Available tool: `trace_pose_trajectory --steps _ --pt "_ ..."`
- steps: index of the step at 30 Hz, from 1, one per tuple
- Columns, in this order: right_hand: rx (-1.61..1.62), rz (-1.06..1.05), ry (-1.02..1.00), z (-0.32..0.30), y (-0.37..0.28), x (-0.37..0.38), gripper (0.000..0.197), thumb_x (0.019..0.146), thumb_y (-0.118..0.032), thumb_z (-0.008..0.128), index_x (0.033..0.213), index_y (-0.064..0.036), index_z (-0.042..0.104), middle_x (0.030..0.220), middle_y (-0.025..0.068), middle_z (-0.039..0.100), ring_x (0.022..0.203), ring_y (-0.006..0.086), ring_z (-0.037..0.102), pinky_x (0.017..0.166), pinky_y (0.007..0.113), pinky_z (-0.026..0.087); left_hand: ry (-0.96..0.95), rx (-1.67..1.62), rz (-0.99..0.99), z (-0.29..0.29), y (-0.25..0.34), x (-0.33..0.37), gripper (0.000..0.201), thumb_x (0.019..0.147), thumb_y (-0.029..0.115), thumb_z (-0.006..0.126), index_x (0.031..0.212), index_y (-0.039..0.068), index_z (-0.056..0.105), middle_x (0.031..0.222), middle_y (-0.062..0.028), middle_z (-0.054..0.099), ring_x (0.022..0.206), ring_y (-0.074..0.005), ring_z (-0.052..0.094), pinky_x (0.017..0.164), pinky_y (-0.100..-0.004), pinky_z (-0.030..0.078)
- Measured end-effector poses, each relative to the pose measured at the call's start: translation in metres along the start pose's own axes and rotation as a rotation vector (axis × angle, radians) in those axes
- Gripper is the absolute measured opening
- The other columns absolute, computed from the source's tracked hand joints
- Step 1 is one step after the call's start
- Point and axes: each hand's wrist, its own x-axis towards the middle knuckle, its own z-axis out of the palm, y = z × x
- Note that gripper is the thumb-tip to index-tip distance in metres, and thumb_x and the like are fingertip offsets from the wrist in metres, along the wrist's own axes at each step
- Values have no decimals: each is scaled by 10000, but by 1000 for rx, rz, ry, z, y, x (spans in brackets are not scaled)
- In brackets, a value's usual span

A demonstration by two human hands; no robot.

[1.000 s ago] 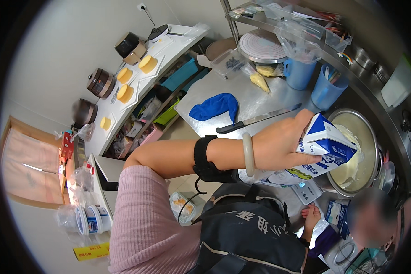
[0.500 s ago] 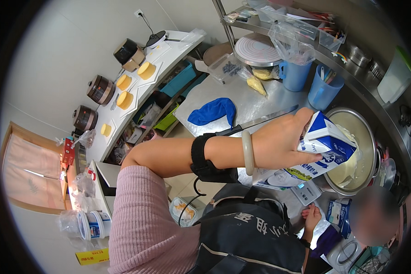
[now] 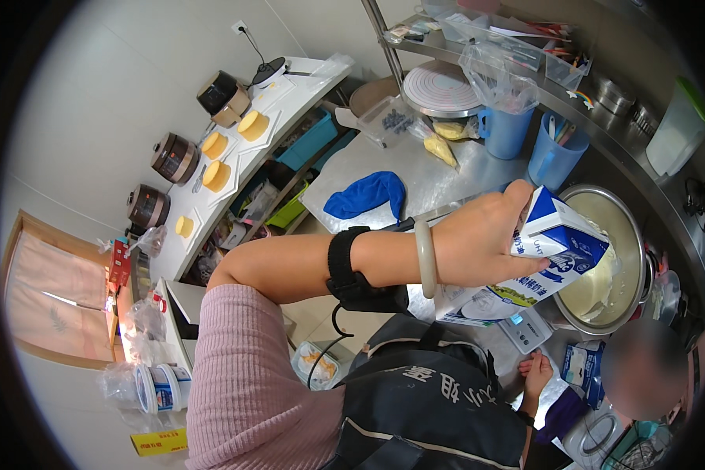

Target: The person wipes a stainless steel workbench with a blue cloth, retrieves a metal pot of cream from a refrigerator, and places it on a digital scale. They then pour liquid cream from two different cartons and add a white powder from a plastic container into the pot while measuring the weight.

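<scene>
My left hand [image 3: 482, 239], with a pale bangle and a black wrist strap behind it, is closed around a blue-and-white cream carton [image 3: 486, 304]. The carton lies tipped over, its top end above the rim of a steel mixing bowl [image 3: 578, 196]. Pale cream [image 3: 591, 294] shows inside the bowl; the carton hides its left part and the opening. Lower down, my right hand [image 3: 535, 372] rests beside a small white digital scale [image 3: 525, 330], its fingers loosely bent and apart. I see nothing in it.
A long knife [image 3: 439, 210] lies behind my left forearm, near a blue cloth [image 3: 368, 194]. Two blue jugs [image 3: 509, 133], filled piping bags [image 3: 439, 147] and a turntable [image 3: 442, 86] stand farther back. Small cakes [image 3: 252, 125] and cookers [image 3: 174, 158] line the left counter. A steel shelf [image 3: 611, 117] overhangs the right.
My left hand and the carton have shifted very slightly, and the hand now covers more of the knife. My right hand stays beside the scale.
</scene>
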Motion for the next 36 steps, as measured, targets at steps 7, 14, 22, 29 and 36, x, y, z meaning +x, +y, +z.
trace_pose_trajectory --steps 7,14,22,29,36 --pt "29 -3 0 1 -1 -1 330 906 -309 481 779 -12 546 525 52 566 380 82 484 364 184 360 5 43 12 0 2 3 499 692 232 704 924 -61 373 743 -236 571 707 -366 582 633 -381 459" --pt "24 -4 5 1 -1 -3 319 907 -302 480 791 -14 552 529 50 566 392 80 488 367 183 359 -29 79 -40 -1 7 3 520 696 230 714 971 -67 387 777 -211 580 717 -312 600 645 -341 472" --pt "3 -24 8 1 -7 -2 316 909 -302 476 797 -17 556 531 48 564 397 81 489 377 184 368 -69 73 -88 -1 8 7 532 708 222 720 1011 -71 396 818 -198 603 748 -269 625 654 -314 488" --pt "25 -3 -8 2 -2 0 322 904 -311 485 806 -12 555 534 49 564 398 85 490 375 188 367 -49 89 -71 -1 8 7 540 705 218 726 1019 -65 390 834 -196 605 768 -265 624 667 -313 488" --pt "43 11 23 -2 1 -9 313 902 -293 493 809 -2 556 529 52 560 402 90 494 378 193 367 -46 93 -74 3 9 0 540 696 233 732 1014 -51 400 839 -192 602 775 -263 620 663 -315 481"
